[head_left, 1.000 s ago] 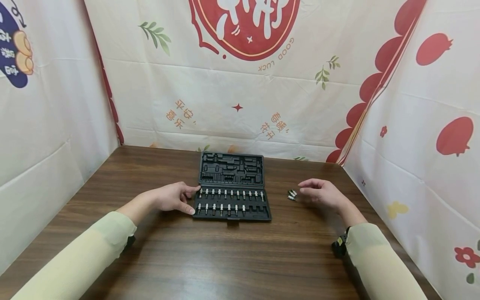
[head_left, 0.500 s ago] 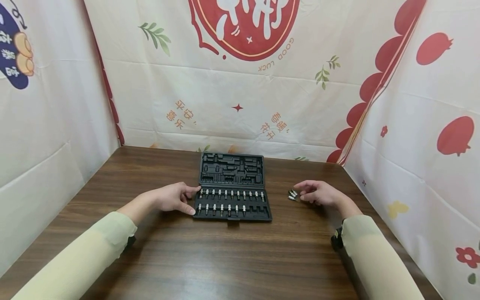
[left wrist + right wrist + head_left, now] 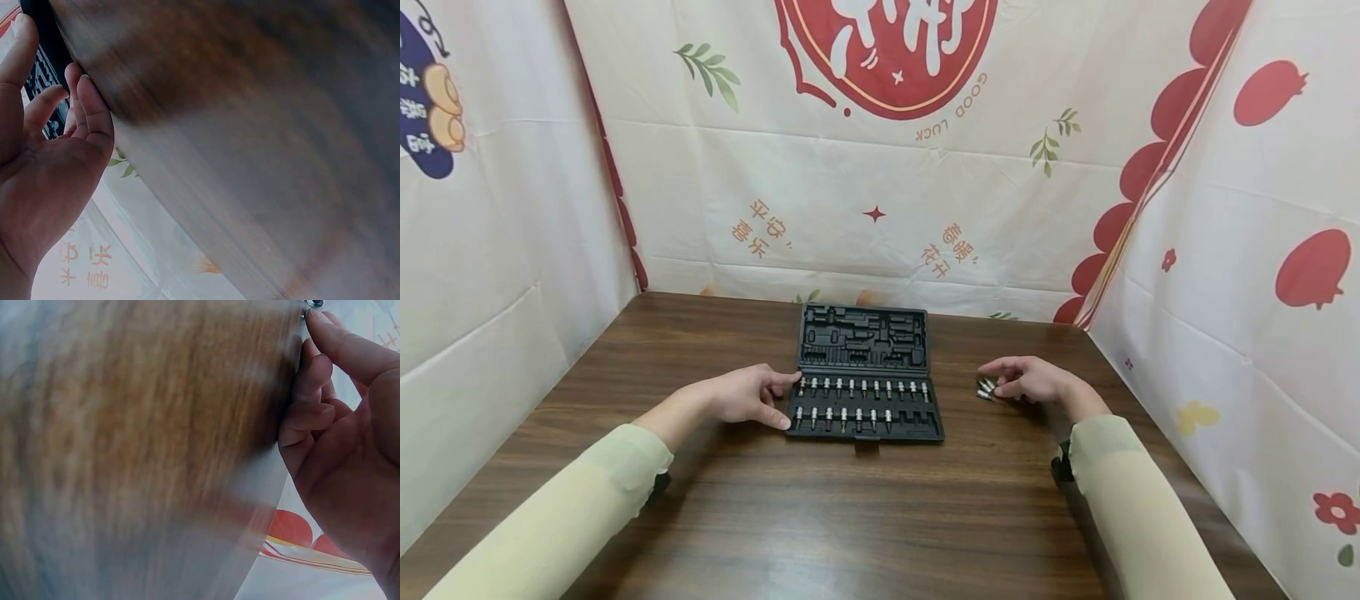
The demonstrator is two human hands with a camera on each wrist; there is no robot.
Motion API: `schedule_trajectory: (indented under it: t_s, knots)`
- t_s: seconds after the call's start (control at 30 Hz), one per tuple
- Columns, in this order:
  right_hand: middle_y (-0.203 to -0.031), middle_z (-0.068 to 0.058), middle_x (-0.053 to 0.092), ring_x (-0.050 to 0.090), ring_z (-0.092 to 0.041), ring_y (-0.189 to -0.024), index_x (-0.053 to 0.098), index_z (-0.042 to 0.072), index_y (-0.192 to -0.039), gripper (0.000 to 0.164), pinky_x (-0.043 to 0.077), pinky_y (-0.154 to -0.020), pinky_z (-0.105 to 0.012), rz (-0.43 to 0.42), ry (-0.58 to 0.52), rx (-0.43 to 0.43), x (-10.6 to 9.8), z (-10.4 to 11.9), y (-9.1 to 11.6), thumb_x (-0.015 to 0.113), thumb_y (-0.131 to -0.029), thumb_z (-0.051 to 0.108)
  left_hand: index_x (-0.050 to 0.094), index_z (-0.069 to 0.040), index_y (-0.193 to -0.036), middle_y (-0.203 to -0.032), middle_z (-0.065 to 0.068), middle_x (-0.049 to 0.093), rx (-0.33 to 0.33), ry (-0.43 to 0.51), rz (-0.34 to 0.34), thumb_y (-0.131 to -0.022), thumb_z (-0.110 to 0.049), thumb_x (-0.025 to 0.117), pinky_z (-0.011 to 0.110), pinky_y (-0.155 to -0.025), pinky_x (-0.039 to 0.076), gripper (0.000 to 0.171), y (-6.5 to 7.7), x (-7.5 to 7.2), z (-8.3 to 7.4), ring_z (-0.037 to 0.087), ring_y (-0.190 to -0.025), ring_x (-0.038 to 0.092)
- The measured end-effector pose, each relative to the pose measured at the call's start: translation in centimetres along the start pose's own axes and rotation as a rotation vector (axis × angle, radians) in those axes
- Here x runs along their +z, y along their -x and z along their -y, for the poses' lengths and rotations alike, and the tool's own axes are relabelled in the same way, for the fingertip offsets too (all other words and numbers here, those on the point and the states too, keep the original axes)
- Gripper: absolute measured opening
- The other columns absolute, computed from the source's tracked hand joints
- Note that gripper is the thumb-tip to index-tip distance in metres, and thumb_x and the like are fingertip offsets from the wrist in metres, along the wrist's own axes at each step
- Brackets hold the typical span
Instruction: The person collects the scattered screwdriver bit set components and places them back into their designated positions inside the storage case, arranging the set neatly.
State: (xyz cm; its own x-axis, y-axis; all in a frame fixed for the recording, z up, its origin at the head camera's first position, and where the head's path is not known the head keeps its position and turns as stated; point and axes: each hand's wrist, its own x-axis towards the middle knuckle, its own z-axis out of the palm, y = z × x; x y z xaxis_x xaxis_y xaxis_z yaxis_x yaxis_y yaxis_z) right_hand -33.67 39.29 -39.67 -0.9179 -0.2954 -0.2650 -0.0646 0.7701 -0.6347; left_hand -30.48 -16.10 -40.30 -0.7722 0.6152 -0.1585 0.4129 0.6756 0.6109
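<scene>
A black socket case (image 3: 932,429) lies opened out on the table, its base holding two rows of silver bit sockets (image 3: 857,421). My left hand (image 3: 747,395) rests at the base's left edge, thumb at the front corner and forefinger near the hinge. Both touch the black edge in the left wrist view, where that hand (image 3: 53,162) fills the left side. A few loose bit sockets (image 3: 984,389) lie right of the case. My right hand (image 3: 1033,379) is over them, forefinger stretched beyond and thumb beside them. In the right wrist view its thumb tip is right at a shiny socket (image 3: 315,303).
The case's moulded lid (image 3: 865,337) leans back behind the base. A few slots (image 3: 917,419) at the right end of the front row hold no sockets. Printed cloth (image 3: 865,167) hangs behind and at both sides of the brown wooden table (image 3: 850,517).
My right hand has moved left and slightly away from me, bringing its thumb and forefinger over the loose bit sockets. The left hand and the case have stayed where they were.
</scene>
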Motion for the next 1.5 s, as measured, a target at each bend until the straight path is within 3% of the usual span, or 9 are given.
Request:
schedule_trajectory:
  t_s: [0.27, 0.8, 1.13, 1.3, 1.5]
  knots:
    - [-0.107, -0.005, 0.062, 0.055, -0.021, -0.084, 0.069, 0.015, -0.147, 0.042, 0.046, -0.067, -0.031, -0.022, -0.013, 0.021, 0.1, 0.0, -0.1, 0.074, -0.106, 0.017, 0.041, -0.005, -0.169, -0.137, 0.022, 0.062, -0.003, 0.005, -0.001, -0.094, -0.034, 0.09, 0.041, -0.099, 0.055, 0.094, 0.1, -0.1, -0.1, 0.018, -0.108, 0.068]
    - [-0.11, -0.011, 0.063, 0.056, -0.022, -0.086, 0.063, 0.002, -0.145, 0.04, 0.047, -0.066, -0.033, -0.018, -0.002, -0.03, -0.1, -0.6, 0.6, 0.07, -0.107, 0.01, 0.039, -0.006, -0.17, -0.138, 0.022, 0.062, -0.008, 0.002, 0.0, -0.095, -0.038, 0.089, 0.043, -0.102, 0.055, 0.095, -0.1, 0.0, 0.1, 0.019, -0.11, 0.067]
    - [-0.124, -0.016, 0.069, 0.06, -0.019, -0.089, 0.052, -0.001, -0.152, 0.051, 0.053, -0.073, -0.033, -0.065, -0.193, -0.034, -0.5, -0.4, 1.7, 0.071, -0.107, 0.015, 0.04, -0.004, -0.169, -0.137, 0.023, 0.062, 0.006, 0.008, 0.004, -0.095, -0.034, 0.089, 0.042, -0.099, 0.056, 0.095, 0.0, 0.0, 0.0, 0.02, -0.109, 0.067]
    - [-0.132, -0.022, 0.075, 0.062, -0.013, -0.085, 0.044, -0.004, -0.156, 0.058, 0.051, -0.07, -0.028, -0.063, -0.278, -0.109, -0.7, 0.2, 1.9, 0.071, -0.108, 0.016, 0.04, -0.003, -0.169, -0.137, 0.023, 0.061, 0.006, 0.018, 0.003, -0.094, -0.034, 0.09, 0.039, -0.097, 0.055, 0.095, 0.0, 0.1, 0.0, 0.019, -0.108, 0.067]
    - [-0.133, -0.02, 0.075, 0.063, -0.011, -0.084, 0.053, 0.009, -0.153, 0.048, 0.051, -0.067, -0.025, -0.042, -0.347, -0.158, 0.1, 1.7, 1.9, 0.07, -0.11, 0.021, 0.04, -0.003, -0.169, -0.137, 0.023, 0.061, 0.011, 0.02, 0.002, -0.094, -0.034, 0.09, 0.039, -0.098, 0.056, 0.095, 0.0, 0.2, 0.0, 0.019, -0.109, 0.067]
